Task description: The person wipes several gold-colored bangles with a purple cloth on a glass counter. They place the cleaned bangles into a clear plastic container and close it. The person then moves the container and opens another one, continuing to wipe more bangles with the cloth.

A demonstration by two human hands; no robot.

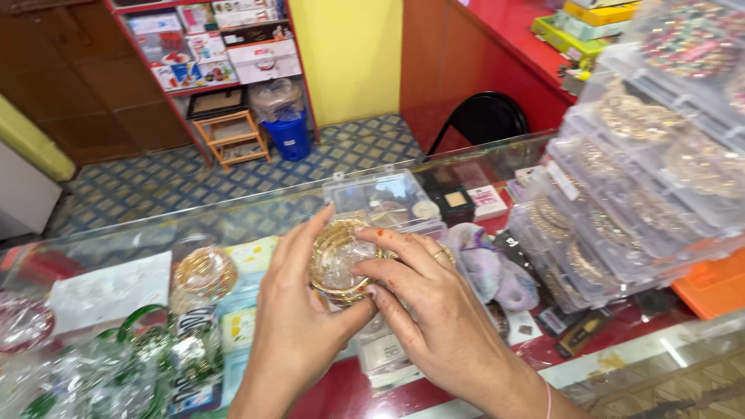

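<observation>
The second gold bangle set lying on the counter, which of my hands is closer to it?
Left. Your left hand is just right of that bangle set, not touching it; your right hand is farther right, past the gold bangles both hands hold.

A stack of bangles (339, 260) sits mid-counter (621, 358) between the left hand (299, 326) and right hand (434, 306). At nine o'clock lies a second bangle roll (205, 271); at twelve, a lidded box (384, 198). Stacked trays (621, 202) rise at three o'clock. Crumpled wrapping (101, 372), perhaps holding more bangles, lies at eight.
</observation>
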